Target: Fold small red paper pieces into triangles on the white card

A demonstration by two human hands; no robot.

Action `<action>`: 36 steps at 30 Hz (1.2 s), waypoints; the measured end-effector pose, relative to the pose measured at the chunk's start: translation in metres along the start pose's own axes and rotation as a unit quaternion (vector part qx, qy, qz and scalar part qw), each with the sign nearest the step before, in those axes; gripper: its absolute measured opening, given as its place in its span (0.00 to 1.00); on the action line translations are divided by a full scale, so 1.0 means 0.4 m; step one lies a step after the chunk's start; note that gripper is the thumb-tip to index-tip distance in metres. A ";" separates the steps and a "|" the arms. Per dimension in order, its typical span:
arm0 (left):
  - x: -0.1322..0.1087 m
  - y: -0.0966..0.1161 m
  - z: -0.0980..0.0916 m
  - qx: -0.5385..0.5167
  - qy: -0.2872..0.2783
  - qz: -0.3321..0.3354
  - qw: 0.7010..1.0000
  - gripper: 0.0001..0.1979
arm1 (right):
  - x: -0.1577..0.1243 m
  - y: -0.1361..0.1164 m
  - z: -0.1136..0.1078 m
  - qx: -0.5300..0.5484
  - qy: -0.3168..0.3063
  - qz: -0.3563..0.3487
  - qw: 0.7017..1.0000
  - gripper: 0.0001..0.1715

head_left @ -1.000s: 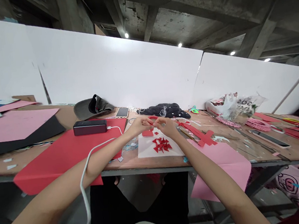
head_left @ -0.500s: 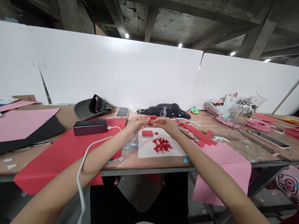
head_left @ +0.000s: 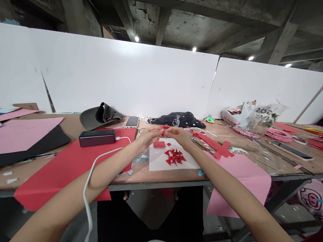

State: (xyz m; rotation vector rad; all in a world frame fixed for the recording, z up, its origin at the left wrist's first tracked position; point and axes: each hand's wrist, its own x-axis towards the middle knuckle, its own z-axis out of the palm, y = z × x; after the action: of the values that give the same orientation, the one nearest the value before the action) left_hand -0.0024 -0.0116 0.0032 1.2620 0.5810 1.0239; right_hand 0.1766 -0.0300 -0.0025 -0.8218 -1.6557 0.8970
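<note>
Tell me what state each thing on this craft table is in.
Left hand, pinching the red paper piece
Right hand, pinching it too
Power bank, white cable plugged in
Smartphone, lying flat, screen dark
Cap, lying on its side
Red paper cut-outs, heaped on a white sheet

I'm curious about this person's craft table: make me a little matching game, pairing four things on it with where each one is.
Things:
1. red paper scrap
2. cut red pieces
3. power bank
4. smartphone

Places:
A. beside the grey cap
B. pinched between the left hand and right hand
C. on the large red sheet
D. on the white sheet

Pairs: 1-B, 2-D, 3-C, 4-A
</note>
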 end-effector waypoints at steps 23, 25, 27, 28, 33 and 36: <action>-0.013 0.005 0.002 0.025 -0.030 0.021 0.999 0.06 | 0.000 -0.004 0.007 -0.015 0.045 -0.019 0.999 0.16; -0.011 0.003 -0.002 0.020 -0.026 0.011 0.999 0.07 | 0.000 -0.003 0.006 -0.023 0.049 -0.022 0.998 0.17; -0.012 0.005 -0.001 0.013 -0.028 0.000 1.000 0.08 | 0.000 -0.002 0.006 -0.033 0.053 -0.024 0.998 0.17; -0.015 0.007 0.001 0.009 -0.032 -0.004 0.999 0.09 | 0.000 -0.002 0.005 -0.037 0.056 -0.025 0.997 0.16; -0.027 0.019 0.018 -0.018 -0.063 0.002 0.998 0.10 | 0.002 0.000 0.005 -0.033 0.060 -0.028 0.997 0.15; -0.022 0.015 0.022 -0.040 -0.044 0.024 0.998 0.10 | 0.002 0.002 0.003 -0.040 0.056 -0.029 0.997 0.15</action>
State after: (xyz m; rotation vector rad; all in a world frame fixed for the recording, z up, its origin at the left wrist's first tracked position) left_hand -0.0011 -0.0238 0.0094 1.2479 0.4395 1.0159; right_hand 0.1752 -0.0290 -0.0030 -0.8580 -1.6168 0.7358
